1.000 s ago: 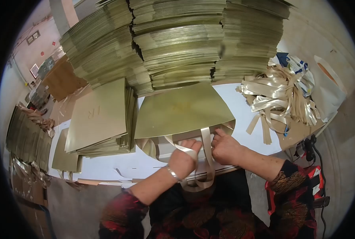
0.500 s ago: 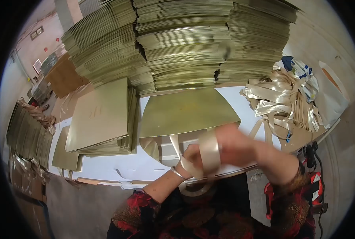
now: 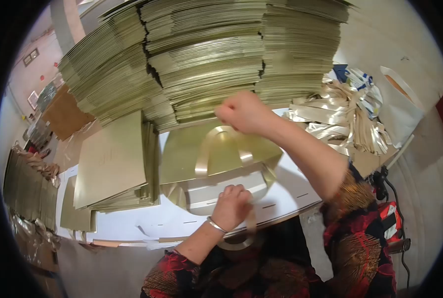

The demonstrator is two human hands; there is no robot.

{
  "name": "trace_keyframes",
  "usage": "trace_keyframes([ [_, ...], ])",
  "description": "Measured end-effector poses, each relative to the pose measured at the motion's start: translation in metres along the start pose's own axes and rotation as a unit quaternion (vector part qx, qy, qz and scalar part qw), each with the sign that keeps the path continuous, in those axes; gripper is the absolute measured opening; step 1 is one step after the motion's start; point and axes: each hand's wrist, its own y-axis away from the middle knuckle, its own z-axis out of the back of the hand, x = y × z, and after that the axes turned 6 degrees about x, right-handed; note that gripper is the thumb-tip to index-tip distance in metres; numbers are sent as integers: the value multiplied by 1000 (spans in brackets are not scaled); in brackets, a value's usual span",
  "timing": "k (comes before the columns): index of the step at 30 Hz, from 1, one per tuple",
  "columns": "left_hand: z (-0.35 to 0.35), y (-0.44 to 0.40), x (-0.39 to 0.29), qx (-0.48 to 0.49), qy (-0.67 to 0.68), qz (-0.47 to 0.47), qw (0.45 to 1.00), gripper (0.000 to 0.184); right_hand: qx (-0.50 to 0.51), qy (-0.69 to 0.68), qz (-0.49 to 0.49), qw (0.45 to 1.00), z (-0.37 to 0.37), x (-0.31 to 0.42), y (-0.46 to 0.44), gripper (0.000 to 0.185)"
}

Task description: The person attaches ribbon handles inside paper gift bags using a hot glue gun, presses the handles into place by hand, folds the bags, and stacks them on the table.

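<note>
A gold paper bag lies on the white table sheet with its mouth toward me. One ribbon handle loops upward over the bag's gold face. My right hand is closed above the bag's far edge, beside the top of that loop; whether it grips anything is hidden. At the near side of the mouth, my left hand has its fingers curled round the other ribbon, which hangs over the table edge. A bracelet circles the left wrist.
Tall stacks of flat gold bags stand behind. More bags are piled on the left. Loose satin ribbons heap on the right near a white bag. A red and black item is below the table's right side.
My right hand has moved from the bag's mouth up to its far edge. One ribbon handle now lies flipped up over the gold face. My left hand stays near the mouth.
</note>
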Motion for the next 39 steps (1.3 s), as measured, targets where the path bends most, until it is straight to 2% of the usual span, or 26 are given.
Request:
trace_keyframes([
  [2,2,-3,6,-34,-29,30,999,45,-33,72,24,997,23,8,66,32],
  [6,11,-6,25,-42,6,62,997,30,-46,140,-97,984,72,-10,173,36],
  [7,5,-4,28,-48,10,47,998,28,-101,182,-142,968,89,-18,196,35],
  [8,1,-3,29,-51,11,39,998,25,-157,224,-188,943,108,-29,222,35],
  [10,0,0,31,-59,-16,9,998,23,-162,421,-338,826,161,-57,275,36],
  [11,3,-2,26,-62,-46,-9,997,24,-113,431,-479,756,182,-59,296,42],
  [13,15,-3,6,-24,-84,-2,996,26,-67,358,-596,715,210,-89,347,52],
  [14,20,-3,-1,7,-131,20,991,27,-67,359,-598,714,212,-108,364,52],
  [16,22,-9,-5,21,-154,9,988,28,-38,77,-733,675,204,-145,391,63],
  [17,26,-7,-4,36,-179,5,983,29,-48,50,-695,715,192,-157,403,73],
  [18,25,-9,2,59,-134,37,988,27,-116,76,-637,759,174,-162,407,62],
  [20,22,-10,30,87,-29,35,995,31,-203,-92,-563,796,165,-239,452,49],
  [21,30,-11,33,95,6,66,993,32,-223,-119,-552,795,158,-288,481,37],
  [23,27,-9,29,95,40,109,989,33,-290,-105,-520,797,125,-257,468,27],
  [24,20,-7,29,43,57,135,988,34,-324,-177,-519,771,121,-265,474,26],
  [25,17,-6,27,-10,75,157,985,35,-315,-178,-515,777,116,-267,474,26],
  [27,21,-8,20,-9,83,193,978,34,-368,-256,-467,762,117,-264,476,26],
  [28,22,-9,18,-1,94,220,971,33,-360,-256,-463,768,117,-263,478,26],
  [29,20,-9,18,-7,94,227,969,33,-412,-250,-455,749,117,-259,481,26],
  [30,15,-9,21,-20,95,222,970,30,-462,-243,-444,728,120,-244,472,25],
  [31,12,-9,23,-33,96,216,971,28,-456,-243,-442,733,121,-226,465,25],
  [33,7,-9,23,-50,87,232,968,20,-500,-194,-377,755,101,-139,425,31],
  [34,4,-10,25,-67,93,226,967,16,-495,-193,-377,758,92,-113,412,31],
  [36,0,-11,28,-85,99,220,967,14,-419,-263,-280,823,68,-64,385,39],
  [37,-1,-13,28,-90,98,231,964,12,-369,-325,-237,838,49,-29,355,46],
  [39,0,-14,27,-94,95,241,961,12,-237,-431,-192,849,23,-19,337,53],
])
